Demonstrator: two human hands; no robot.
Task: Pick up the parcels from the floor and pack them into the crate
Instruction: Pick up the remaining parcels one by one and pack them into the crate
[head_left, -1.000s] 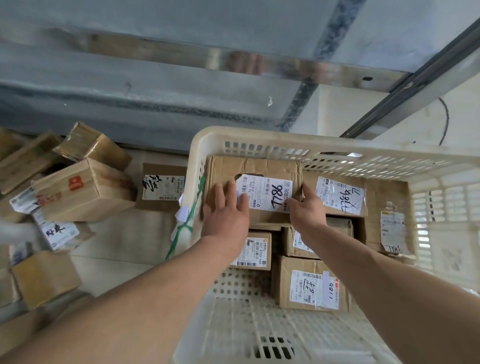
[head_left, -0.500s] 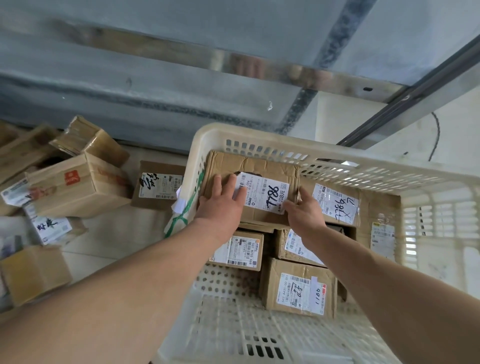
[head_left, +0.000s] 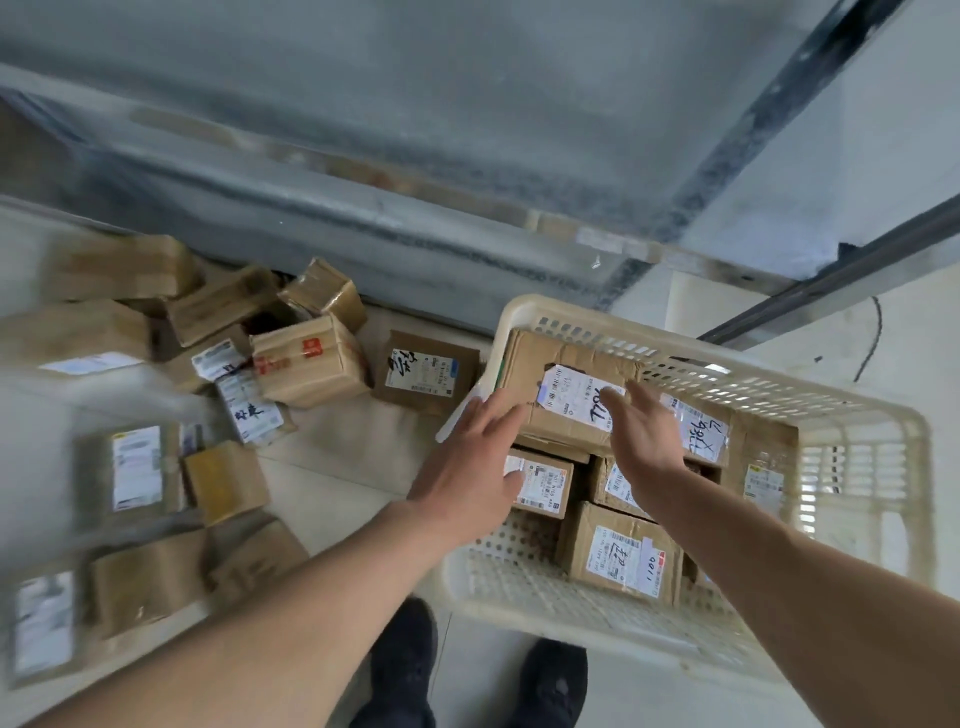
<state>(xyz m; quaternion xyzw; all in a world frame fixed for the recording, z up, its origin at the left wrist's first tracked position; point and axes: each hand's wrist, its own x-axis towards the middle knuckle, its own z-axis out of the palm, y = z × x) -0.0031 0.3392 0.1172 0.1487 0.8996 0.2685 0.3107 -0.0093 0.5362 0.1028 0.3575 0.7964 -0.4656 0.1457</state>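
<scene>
The left hand (head_left: 470, 470) is seen open with the fingers spread, nothing being held in it; it is raised over the near left rim of the crate (head_left: 878, 415), its fingertips just beside the left edge of the top parcel (head_left: 550, 395); the right hand (head_left: 647, 441) is likewise open and empty, its fingers laid over or just above the white label (head_left: 574, 397) of that parcel, though whether contact is made cannot be told; the top parcel is seen resting on other parcels at the far left of the crate; more labelled boxes are packed below and beside it, among them a near parcel (head_left: 618, 556) on the perforated bottom; the crate is cream plastic with slotted walls and stands on a pale floor (head_left: 337, 467); to its left a loose heap of floor parcels (head_left: 306, 364) is spread across the floor, one flat box (head_left: 423, 371) lying just beside the crate wall; a grey metal wall (head_left: 363, 130) is seen behind; two dark shoes (head_left: 405, 670) are cut off at the lower edge; the parcels at far left are blurred, and their labels cannot be read.
</scene>
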